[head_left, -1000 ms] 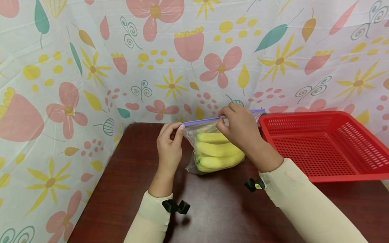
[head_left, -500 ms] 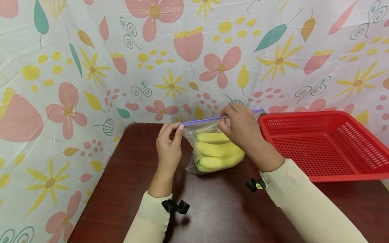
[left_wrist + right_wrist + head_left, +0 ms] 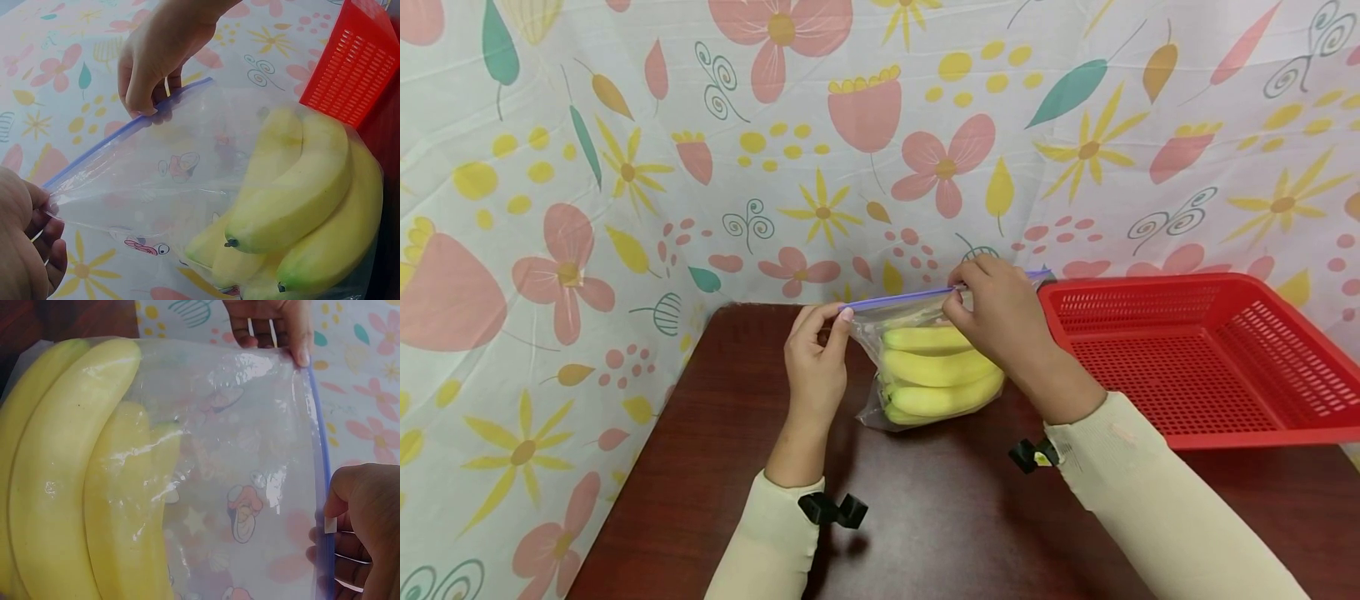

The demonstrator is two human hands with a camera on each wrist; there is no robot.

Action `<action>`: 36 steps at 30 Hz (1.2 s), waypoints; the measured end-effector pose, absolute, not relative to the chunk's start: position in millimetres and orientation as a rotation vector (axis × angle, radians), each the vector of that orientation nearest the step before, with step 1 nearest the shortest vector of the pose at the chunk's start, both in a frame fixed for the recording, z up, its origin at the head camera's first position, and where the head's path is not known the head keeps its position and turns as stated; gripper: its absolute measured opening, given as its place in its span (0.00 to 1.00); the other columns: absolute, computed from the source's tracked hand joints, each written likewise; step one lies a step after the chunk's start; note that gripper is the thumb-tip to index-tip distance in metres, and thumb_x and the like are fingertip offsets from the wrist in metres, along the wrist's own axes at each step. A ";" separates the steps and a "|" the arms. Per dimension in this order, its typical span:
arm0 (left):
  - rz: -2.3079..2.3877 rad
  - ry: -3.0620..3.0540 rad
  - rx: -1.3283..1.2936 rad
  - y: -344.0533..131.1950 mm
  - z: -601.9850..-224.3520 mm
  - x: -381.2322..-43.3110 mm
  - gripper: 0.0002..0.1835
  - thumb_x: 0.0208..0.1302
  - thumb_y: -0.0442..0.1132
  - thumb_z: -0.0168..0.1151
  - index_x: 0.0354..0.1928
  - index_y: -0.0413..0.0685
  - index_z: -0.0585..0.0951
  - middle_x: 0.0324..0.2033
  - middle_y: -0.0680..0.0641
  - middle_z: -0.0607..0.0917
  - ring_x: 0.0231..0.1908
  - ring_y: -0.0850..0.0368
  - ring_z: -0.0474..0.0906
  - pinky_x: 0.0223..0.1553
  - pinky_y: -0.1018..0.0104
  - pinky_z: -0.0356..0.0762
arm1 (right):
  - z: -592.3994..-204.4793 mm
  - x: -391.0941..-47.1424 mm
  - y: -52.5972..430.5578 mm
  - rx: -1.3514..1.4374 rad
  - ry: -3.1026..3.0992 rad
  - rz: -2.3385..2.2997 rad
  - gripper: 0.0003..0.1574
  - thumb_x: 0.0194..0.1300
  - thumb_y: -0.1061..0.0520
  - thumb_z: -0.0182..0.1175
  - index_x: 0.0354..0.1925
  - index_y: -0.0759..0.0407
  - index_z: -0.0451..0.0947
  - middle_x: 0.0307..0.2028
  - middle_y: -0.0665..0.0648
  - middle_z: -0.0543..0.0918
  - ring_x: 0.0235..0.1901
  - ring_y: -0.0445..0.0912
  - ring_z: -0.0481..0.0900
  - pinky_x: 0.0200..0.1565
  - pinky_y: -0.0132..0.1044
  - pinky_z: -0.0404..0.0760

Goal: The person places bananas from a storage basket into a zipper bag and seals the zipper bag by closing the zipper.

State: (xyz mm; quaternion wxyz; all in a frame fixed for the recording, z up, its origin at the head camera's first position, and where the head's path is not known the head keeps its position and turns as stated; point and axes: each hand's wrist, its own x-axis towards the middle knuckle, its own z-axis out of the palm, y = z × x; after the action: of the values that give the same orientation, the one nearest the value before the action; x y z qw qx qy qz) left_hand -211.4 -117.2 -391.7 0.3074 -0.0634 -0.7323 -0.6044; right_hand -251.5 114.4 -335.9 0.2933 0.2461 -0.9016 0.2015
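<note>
A clear zip bag [image 3: 194,150] with printed cartoon figures holds several yellow bananas [image 3: 936,368] and stands on the table. Along its top runs a blue zip strip [image 3: 898,300]. My left hand [image 3: 817,358] pinches the strip's left corner between thumb and fingers. Farther right, my right hand [image 3: 1003,321] pinches the strip between its thumb and fingers. The right wrist view shows a small white slider [image 3: 330,524] on the strip, right at the right thumb. Part of the bananas and the bag's right side are hidden behind the right hand in the head view.
To the right, a red perforated plastic basket [image 3: 1195,442] stands close to the bag. The table [image 3: 722,467] is dark brown wood. Behind it hangs a white sheet [image 3: 700,125] with a flower and leaf print.
My right hand has slid slightly to the right along the blue strip. The left hand keeps its pinch on the corner, and the bag with the bananas stays in place.
</note>
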 end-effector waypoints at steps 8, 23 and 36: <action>-1.607 -1.929 -0.170 -117.1 -391.3 -211.5 0.13 0.71 0.43 0.63 0.44 0.39 0.87 0.39 0.42 0.83 0.35 0.61 0.73 0.37 0.75 0.72 | -336.0 -251.7 117.2 0.637 -2.440 0.527 0.08 0.61 0.61 0.57 0.36 0.64 0.81 0.35 0.61 0.82 0.38 0.58 0.80 0.48 0.55 0.78; -1.592 -1.939 -0.162 -118.5 -392.0 -211.8 0.14 0.71 0.45 0.63 0.46 0.41 0.87 0.41 0.43 0.84 0.37 0.60 0.74 0.39 0.74 0.73 | -338.6 -253.7 122.8 0.598 -2.436 0.519 0.09 0.61 0.59 0.57 0.36 0.63 0.82 0.36 0.62 0.83 0.39 0.59 0.80 0.46 0.57 0.76; -1.592 -1.946 -0.152 -119.3 -392.7 -212.0 0.14 0.71 0.45 0.63 0.45 0.41 0.87 0.41 0.43 0.84 0.36 0.60 0.74 0.38 0.74 0.72 | -340.6 -254.3 125.9 0.589 -2.419 0.531 0.08 0.60 0.61 0.58 0.36 0.64 0.82 0.35 0.62 0.82 0.38 0.59 0.80 0.44 0.58 0.75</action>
State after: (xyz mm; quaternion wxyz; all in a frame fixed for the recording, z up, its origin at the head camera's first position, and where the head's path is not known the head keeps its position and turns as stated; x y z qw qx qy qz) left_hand -212.0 -119.3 -392.7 0.3062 -0.0575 -0.7354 -0.6017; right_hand -254.3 125.9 -340.6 0.2936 0.2211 -0.9083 0.1996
